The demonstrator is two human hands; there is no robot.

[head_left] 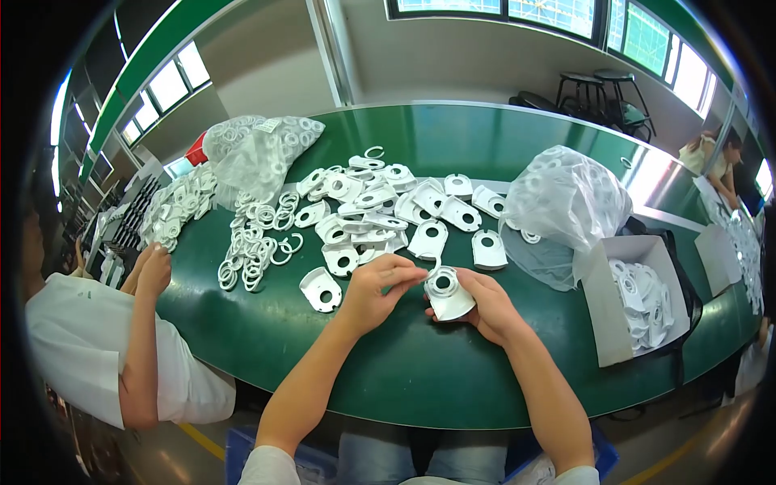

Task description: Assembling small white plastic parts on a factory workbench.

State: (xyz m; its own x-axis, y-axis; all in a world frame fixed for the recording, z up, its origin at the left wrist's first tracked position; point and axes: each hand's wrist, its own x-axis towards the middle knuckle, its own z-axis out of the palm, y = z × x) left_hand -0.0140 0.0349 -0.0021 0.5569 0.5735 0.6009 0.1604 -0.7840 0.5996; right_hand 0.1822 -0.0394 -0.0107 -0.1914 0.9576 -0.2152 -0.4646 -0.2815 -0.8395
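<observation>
My right hand grips a white plastic cover with a round collar and a dark hole, its thumb along the side. The fingertips of my left hand are pinched together at the collar's left edge. A thin white curved piece shows at the top of the collar; whether my left fingers hold it is hidden. Beyond my hands lies a heap of similar white covers. One loose cover is left of my left hand, and another sits just beyond my right hand.
White rings lie in a pile at the left, before a clear bag of rings. At the right are a crumpled plastic bag and an open carton holding white parts. A co-worker sits at left by another pile.
</observation>
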